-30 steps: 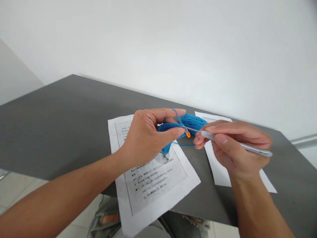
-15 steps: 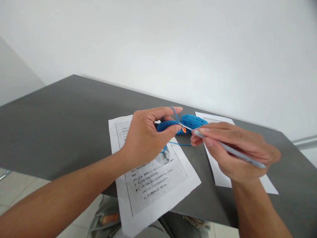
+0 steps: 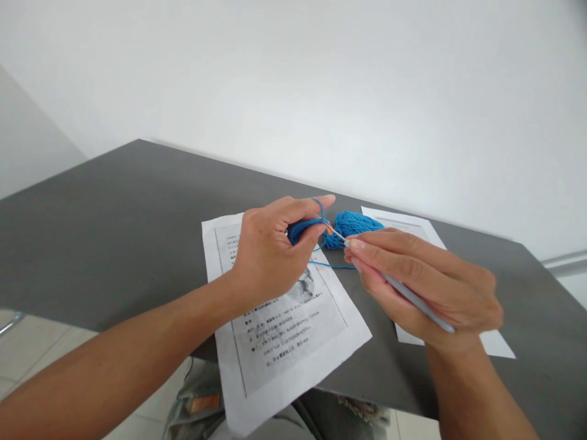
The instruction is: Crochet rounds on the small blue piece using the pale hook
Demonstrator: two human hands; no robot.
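A dark grey table (image 3: 114,232) runs across the middle of the frame under a plain white wall. At lower centre, a printed sheet (image 3: 279,342) hangs a little over the near edge of the table, with a jeans-clad knee (image 3: 197,397) showing below it.

The left hand (image 3: 268,253) comes in from the lower left and is held above the top part of that sheet. Its thumb and curled fingers are closed tight on a small blue crochet piece (image 3: 299,228), most of which is hidden inside the hand. Its forefinger is stretched out towards the right, with a strand of blue yarn (image 3: 318,208) looped over it.

Just right of the pinch, an orange stitch marker (image 3: 329,230) sits at the edge of the work, where the thin metal tip meets it. Just behind lies a ball of blue yarn (image 3: 355,223) on the table, with a loose thread trailing from it along the tabletop.

The right hand (image 3: 431,284), at centre right, is closed round a grey crochet hook (image 3: 413,298) in a pencil-like hold. Its fingertips are far forward, and the handle slants down to the lower right.

A second sheet (image 3: 415,223) lies under this hand.
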